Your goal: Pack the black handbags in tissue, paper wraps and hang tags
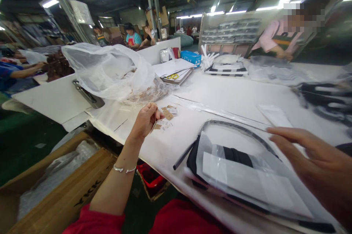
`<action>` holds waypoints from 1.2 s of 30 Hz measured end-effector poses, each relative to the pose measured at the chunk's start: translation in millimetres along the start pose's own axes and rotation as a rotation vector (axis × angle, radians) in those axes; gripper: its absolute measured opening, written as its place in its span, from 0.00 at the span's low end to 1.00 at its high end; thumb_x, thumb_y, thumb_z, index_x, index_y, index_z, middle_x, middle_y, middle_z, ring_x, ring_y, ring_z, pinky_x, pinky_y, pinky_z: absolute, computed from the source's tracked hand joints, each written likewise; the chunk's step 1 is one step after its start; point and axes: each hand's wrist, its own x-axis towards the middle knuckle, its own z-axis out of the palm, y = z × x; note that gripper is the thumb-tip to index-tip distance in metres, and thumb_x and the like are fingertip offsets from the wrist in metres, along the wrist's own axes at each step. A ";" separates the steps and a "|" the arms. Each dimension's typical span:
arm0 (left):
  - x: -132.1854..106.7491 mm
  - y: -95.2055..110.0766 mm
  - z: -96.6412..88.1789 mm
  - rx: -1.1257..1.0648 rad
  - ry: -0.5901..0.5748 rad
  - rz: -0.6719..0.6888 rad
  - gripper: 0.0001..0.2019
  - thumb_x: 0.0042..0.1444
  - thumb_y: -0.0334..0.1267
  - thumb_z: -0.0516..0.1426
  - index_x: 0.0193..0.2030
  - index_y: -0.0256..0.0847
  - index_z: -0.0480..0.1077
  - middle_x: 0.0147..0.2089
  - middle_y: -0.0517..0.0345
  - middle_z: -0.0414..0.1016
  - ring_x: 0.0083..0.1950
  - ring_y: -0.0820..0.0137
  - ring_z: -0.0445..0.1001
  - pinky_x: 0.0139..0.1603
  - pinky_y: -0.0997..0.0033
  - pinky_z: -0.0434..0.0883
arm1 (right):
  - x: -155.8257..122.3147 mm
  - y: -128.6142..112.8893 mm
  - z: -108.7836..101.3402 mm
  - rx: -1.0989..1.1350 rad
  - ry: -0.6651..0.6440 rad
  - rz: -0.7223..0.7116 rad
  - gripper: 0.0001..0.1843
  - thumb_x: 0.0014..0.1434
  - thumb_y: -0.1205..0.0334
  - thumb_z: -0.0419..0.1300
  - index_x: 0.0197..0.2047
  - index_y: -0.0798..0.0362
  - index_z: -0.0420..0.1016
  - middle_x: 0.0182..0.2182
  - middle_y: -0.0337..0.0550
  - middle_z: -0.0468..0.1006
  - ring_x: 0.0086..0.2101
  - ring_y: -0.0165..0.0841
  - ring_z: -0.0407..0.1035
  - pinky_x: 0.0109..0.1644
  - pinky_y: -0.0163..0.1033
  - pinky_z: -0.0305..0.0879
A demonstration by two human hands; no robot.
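Your right hand point(316, 170) is the closest thing to the lens, a bit blurry, with the fingers open and spread. It's over the right side of that black bag point(239, 157), and I can't tell if you're actually touching it. The bag lies on the white surface point(220, 91) right in front of you, inside a clear plastic sleeve point(286, 181), with a white sheet showing through and a curved handle point(233, 125) arching up at the far side.

Your left hand point(148, 117), the one with the silver bracelet point(125, 170) on the wrist, is a different story: fingers closed, pinching what looks like a thin piece point(153, 126), too small to make out. Just beside those fingers you've got a little scatter of brown and white tags point(168, 114).

Behind that sits a big, puffy translucent bag point(107, 69) with a metal flask point(89, 95) next to it on the left. Farther back you've got a stack of papers point(173, 67) with yellow scissors point(173, 76), then a blue box point(191, 57). Down by your left arm is an open cardboard box point(66, 193) marked YKK, with plastic inside. Across from you on the right, a co-worker in pink point(275, 40) stands at the far edge.
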 end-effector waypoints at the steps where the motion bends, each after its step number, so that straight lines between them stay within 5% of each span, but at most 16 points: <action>1: -4.5 7.3 8.2 -0.061 -0.038 -0.012 0.20 0.53 0.55 0.60 0.32 0.42 0.59 0.20 0.67 0.62 0.29 0.71 0.73 0.37 0.73 0.72 | 6.8 -14.9 10.6 0.126 -0.050 -0.002 0.15 0.61 0.46 0.58 0.42 0.45 0.78 0.41 0.44 0.81 0.42 0.41 0.75 0.49 0.47 0.70; 4: -18.0 24.3 30.8 -0.252 -0.174 -0.061 0.19 0.53 0.52 0.63 0.32 0.41 0.60 0.18 0.68 0.63 0.23 0.74 0.71 0.28 0.78 0.69 | 22.0 -63.0 44.3 0.443 -0.284 0.105 0.18 0.58 0.49 0.61 0.48 0.47 0.77 0.43 0.45 0.80 0.37 0.38 0.74 0.43 0.45 0.71; 7: -28.9 34.6 50.0 -0.342 -0.271 -0.083 0.18 0.54 0.50 0.64 0.34 0.41 0.62 0.19 0.66 0.68 0.23 0.74 0.71 0.22 0.80 0.67 | 26.0 -99.1 73.9 0.734 -0.566 0.204 0.32 0.52 0.51 0.67 0.59 0.48 0.70 0.53 0.49 0.76 0.43 0.39 0.74 0.46 0.45 0.71; 12: -38.9 38.7 74.6 -0.439 -0.332 -0.104 0.18 0.53 0.49 0.65 0.35 0.41 0.62 0.25 0.61 0.76 0.25 0.70 0.76 0.25 0.77 0.72 | 15.7 -125.0 99.2 1.152 -0.808 0.287 0.30 0.47 0.57 0.71 0.54 0.52 0.72 0.50 0.47 0.77 0.50 0.40 0.72 0.49 0.43 0.70; 15: -41.5 33.9 83.0 -0.466 -0.339 -0.134 0.20 0.53 0.49 0.65 0.36 0.42 0.60 0.28 0.60 0.78 0.26 0.68 0.77 0.27 0.73 0.74 | 9.8 -127.5 104.2 1.276 -0.816 0.414 0.26 0.48 0.56 0.70 0.50 0.53 0.74 0.44 0.45 0.79 0.43 0.37 0.74 0.40 0.38 0.71; 22: -45.5 16.3 86.6 -0.407 -0.344 -0.071 0.16 0.58 0.49 0.62 0.35 0.41 0.61 0.29 0.58 0.78 0.35 0.66 0.79 0.40 0.68 0.74 | 6.9 -116.6 109.0 1.113 -0.632 0.516 0.15 0.55 0.53 0.63 0.42 0.54 0.77 0.30 0.40 0.78 0.29 0.31 0.72 0.29 0.34 0.69; 26: -45.9 12.0 80.6 -0.426 -0.319 -0.062 0.15 0.59 0.48 0.61 0.34 0.41 0.62 0.24 0.62 0.74 0.28 0.71 0.75 0.33 0.74 0.71 | 4.5 -108.7 106.5 1.053 -0.649 0.529 0.14 0.53 0.52 0.64 0.31 0.56 0.76 0.22 0.37 0.75 0.22 0.28 0.69 0.25 0.32 0.66; 30: -46.5 3.3 73.1 -0.422 -0.256 -0.012 0.14 0.60 0.47 0.60 0.34 0.40 0.63 0.25 0.63 0.72 0.25 0.76 0.69 0.29 0.79 0.66 | 1.4 -100.9 100.0 1.101 -0.719 0.573 0.19 0.51 0.48 0.67 0.34 0.57 0.77 0.26 0.43 0.79 0.23 0.29 0.71 0.25 0.33 0.68; 33: -52.1 -5.1 72.4 -0.369 -0.391 -0.024 0.16 0.56 0.49 0.63 0.42 0.40 0.68 0.38 0.54 0.76 0.40 0.70 0.75 0.45 0.71 0.70 | 1.8 -98.6 93.6 1.153 -0.763 0.534 0.24 0.52 0.43 0.66 0.38 0.57 0.77 0.28 0.44 0.80 0.25 0.30 0.73 0.27 0.35 0.71; 36: -61.3 -7.8 76.9 -0.269 -0.634 -0.142 0.22 0.53 0.45 0.65 0.52 0.42 0.67 0.44 0.53 0.75 0.43 0.66 0.74 0.48 0.67 0.70 | 5.6 -98.3 83.5 1.100 -0.804 0.454 0.24 0.56 0.41 0.62 0.39 0.56 0.77 0.26 0.42 0.79 0.25 0.31 0.73 0.28 0.36 0.70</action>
